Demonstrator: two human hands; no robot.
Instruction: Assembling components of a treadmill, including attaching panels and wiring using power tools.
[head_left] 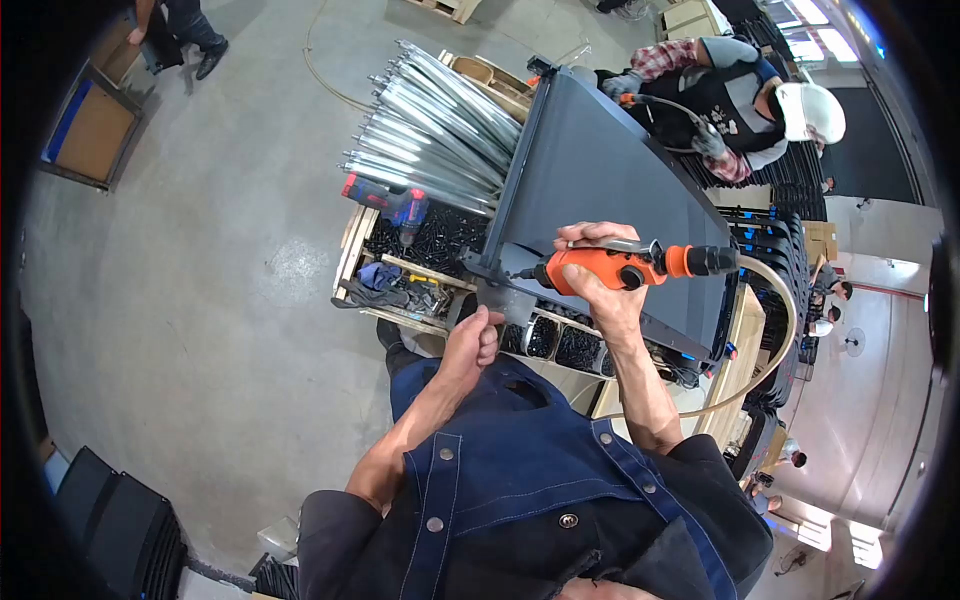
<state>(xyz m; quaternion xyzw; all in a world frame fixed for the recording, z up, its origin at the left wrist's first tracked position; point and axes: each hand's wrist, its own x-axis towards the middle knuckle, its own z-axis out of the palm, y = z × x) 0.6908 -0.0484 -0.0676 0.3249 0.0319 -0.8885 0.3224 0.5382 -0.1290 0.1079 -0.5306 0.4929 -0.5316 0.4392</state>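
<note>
Item: orange air screwdriver (610,268), clamped in your right hand (612,300) at the dark panel's (600,170) near corner; left hand (473,338) fingers pinched on the bracket (492,296) (keep bit square, bracket steady).

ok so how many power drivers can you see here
2: an orange driver gripped in the right hand at the dark panel's corner, and a red-and-blue drill lying beside the metal tubes. Others may be hidden.

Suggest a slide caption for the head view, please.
Right hand holds an orange air screwdriver at a dark panel; left hand steadies its corner.
</note>
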